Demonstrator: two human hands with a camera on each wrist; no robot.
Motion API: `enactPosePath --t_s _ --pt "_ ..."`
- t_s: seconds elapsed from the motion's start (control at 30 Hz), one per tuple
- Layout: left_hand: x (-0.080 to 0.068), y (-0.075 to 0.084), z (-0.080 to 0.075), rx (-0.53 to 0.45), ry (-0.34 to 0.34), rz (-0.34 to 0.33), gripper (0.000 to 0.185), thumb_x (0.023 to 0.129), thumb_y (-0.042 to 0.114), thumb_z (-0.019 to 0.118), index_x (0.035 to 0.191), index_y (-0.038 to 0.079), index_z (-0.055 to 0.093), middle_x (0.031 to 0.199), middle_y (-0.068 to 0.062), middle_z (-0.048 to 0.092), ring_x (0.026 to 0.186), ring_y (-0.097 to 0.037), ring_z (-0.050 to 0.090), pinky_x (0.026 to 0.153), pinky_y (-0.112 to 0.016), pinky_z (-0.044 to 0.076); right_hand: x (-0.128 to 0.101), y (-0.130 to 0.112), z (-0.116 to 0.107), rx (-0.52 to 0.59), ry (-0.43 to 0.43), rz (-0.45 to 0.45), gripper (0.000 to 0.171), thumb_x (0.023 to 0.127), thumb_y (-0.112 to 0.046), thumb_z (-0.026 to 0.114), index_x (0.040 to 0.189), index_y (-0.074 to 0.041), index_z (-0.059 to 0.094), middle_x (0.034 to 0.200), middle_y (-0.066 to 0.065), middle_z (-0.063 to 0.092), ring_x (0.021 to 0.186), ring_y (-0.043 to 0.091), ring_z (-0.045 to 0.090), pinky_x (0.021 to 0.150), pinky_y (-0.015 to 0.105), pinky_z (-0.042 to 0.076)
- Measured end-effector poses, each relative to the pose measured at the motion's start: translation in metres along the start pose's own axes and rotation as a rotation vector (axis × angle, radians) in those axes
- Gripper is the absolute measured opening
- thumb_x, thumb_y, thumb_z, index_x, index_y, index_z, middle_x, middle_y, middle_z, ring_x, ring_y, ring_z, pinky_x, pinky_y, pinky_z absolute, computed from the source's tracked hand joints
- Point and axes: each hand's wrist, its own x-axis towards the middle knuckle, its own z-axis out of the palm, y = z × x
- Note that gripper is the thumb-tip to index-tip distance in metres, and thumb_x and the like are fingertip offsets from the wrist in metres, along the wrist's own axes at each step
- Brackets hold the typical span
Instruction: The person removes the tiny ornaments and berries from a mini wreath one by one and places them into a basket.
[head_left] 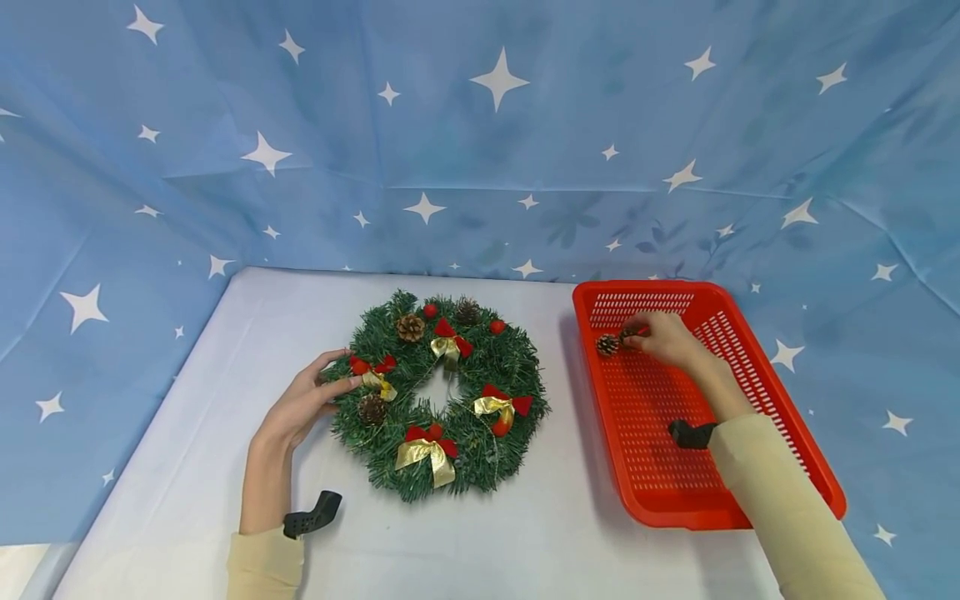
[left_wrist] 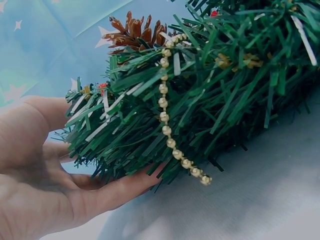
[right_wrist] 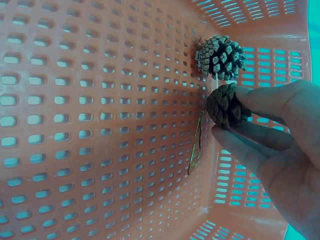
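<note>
- A star-printed blue backdrop (head_left: 480, 125) rings your pale table (head_left: 187, 467).
- Your right hand (head_left: 663, 337) pinches a light, brittle pine cone (right_wrist: 225, 106) at the basket's (head_left: 780, 417) upper end; grip its scales gently.
- A second cone (head_left: 607, 344) crowds beside it.
- Your left hand (head_left: 303, 404), fingers relaxed, steadies the springy wreath (head_left: 442, 396) at centre.

Surroundings: backdrop, table cover, basket and one loose cone.
A blue fabric backdrop printed with white stars (head_left: 480, 125) hangs creased behind and to both sides of the work surface. A plain white cloth table cover (head_left: 225, 375) lies flat, lightly wrinkled. A red perforated plastic rectangular basket (head_left: 817, 475) sits on the cover's right side, its long axis running away from the viewer. A small brown frosted-tipped pine cone (head_left: 607, 344) with a thin wire loop lies on the basket floor near the far left corner.
</note>
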Motion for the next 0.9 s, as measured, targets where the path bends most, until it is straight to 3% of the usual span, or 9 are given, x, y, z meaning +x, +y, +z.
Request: enactPosePath --t_s 0.2,0.47,0.77,0.9 --pt "0.0 0.0 0.0 0.005 -0.004 -0.006 0.077 0.102 0.026 0.067 0.164 0.011 0.023 0.163 -0.029 0.013 0.135 -0.041 0.042 0.086 -0.036 0.051 0.0 0.002 0.001 0.014 0.005 0.005 0.03 0.1 -0.008 0.066 0.124 0.009 0.067 0.115 0.029 0.071 0.101 0.04 0.068 0.076 0.044 0.055" --pt "0.0 0.0 -0.001 0.005 -0.008 0.001 0.077 0.102 0.027 0.067 0.164 0.011 0.023 0.166 -0.03 0.006 0.139 -0.043 0.04 0.088 -0.039 0.05 -0.002 0.005 0.0 0.0 0.033 0.01 0.03 0.099 -0.007 0.065 0.124 0.009 0.067 0.115 0.03 0.07 0.1 0.042 0.067 0.077 0.048 0.056" --pt "0.001 0.001 0.0 0.002 -0.003 -0.003 0.077 0.102 0.027 0.068 0.163 0.012 0.025 0.159 -0.028 0.019 0.119 -0.028 0.048 0.08 -0.035 0.05 -0.008 0.005 -0.001 0.005 0.055 0.004 0.029 0.098 -0.003 0.063 0.125 0.01 0.067 0.116 0.031 0.07 0.104 0.045 0.069 0.082 0.054 0.057" --pt "0.001 0.0 0.0 0.008 -0.003 -0.009 0.077 0.101 0.029 0.068 0.164 0.013 0.025 0.163 -0.027 0.015 0.13 -0.035 0.045 0.086 -0.039 0.049 -0.01 0.006 -0.002 0.027 0.049 0.008 0.031 0.098 -0.001 0.062 0.126 0.011 0.066 0.121 0.033 0.068 0.105 0.047 0.07 0.079 0.051 0.059"
